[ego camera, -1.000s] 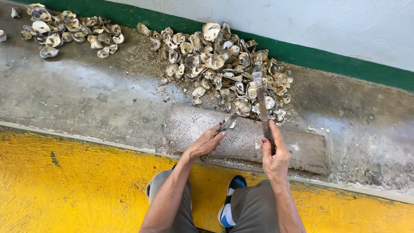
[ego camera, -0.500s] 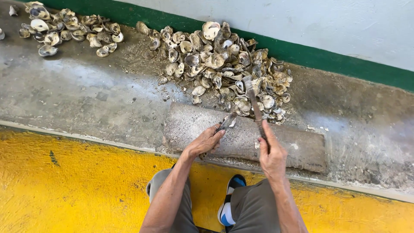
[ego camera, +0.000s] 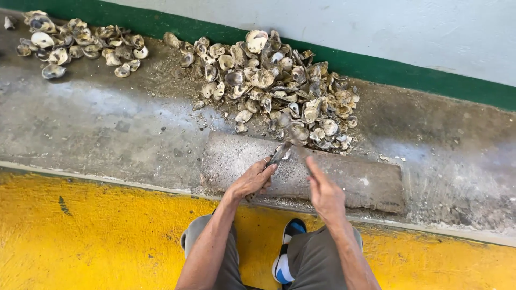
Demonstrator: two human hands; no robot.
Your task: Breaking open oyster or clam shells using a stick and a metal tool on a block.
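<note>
Since half a second ago, the tool in my right hand [ego camera: 327, 194] has swung down from its raised place over the shell pile; now it shows only as a blurred streak [ego camera: 297, 146] running up and left from that hand to the oyster. My right grip looks folded around the handle, though the blur and the back of the hand hide the fingers, so I cannot tell how tightly. My left hand [ego camera: 252, 180] has stayed where it was, its grip clamped on a single oyster [ego camera: 280, 155] pinched between thumb and fingertips. The oyster rests on the far edge of a long grey stone slab [ego camera: 355, 180] that lies on the concrete floor [ego camera: 97, 129].

Just beyond the slab sits a big heap of oyster shells [ego camera: 274, 86], touching its far side near the oyster. A smaller heap of shells [ego camera: 75, 45] lies well apart to the left, along the green stripe [ego camera: 408, 75] at the base of the wall. Below my arms run a yellow painted band [ego camera: 86, 236], my grey trousers [ego camera: 312, 263] and one blue, black and white shoe [ego camera: 284, 260].
</note>
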